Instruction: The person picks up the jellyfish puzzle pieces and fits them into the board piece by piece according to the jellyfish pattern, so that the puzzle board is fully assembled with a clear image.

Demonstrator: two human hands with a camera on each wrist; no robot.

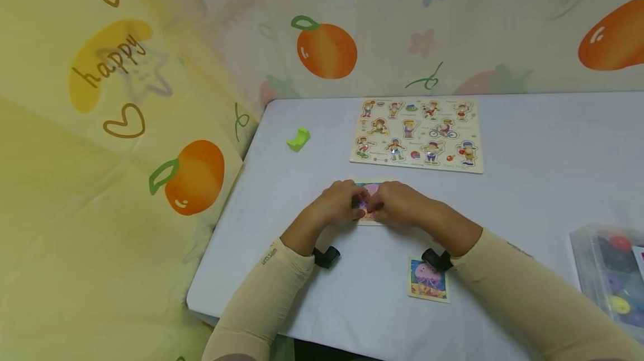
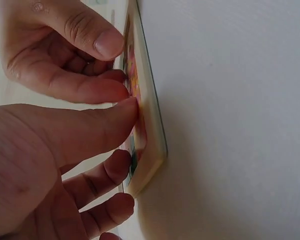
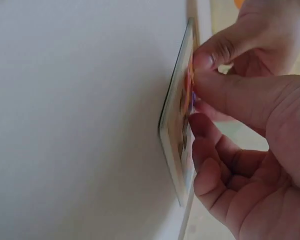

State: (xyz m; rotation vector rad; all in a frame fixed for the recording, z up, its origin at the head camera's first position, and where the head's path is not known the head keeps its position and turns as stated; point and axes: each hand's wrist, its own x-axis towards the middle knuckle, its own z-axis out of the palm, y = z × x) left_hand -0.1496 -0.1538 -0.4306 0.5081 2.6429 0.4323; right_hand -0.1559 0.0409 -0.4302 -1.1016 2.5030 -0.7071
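Both hands meet over a small picture puzzle [image 1: 369,223] lying flat on the white table; a pink figure shows between them. My left hand [image 1: 338,203] has its thumb and bent fingertips on the puzzle's printed face, as the left wrist view shows. From the other side my right hand [image 1: 399,203] touches the same face, its thumb and index tip beside the left thumb. In the right wrist view the puzzle's pale raised rim [image 3: 172,150] runs past the fingertips. Whether either hand pinches a loose piece is hidden. A similar pink-and-blue picture card [image 1: 427,281] lies below the right wrist.
Behind the hands lies a large pegged puzzle board [image 1: 417,136] with sports figures. A green curved block [image 1: 299,139] sits at the far left. At the right edge stands a clear plastic box [image 1: 586,260] with coloured pieces. Printed curtains [image 1: 226,31] border the table's back and left.
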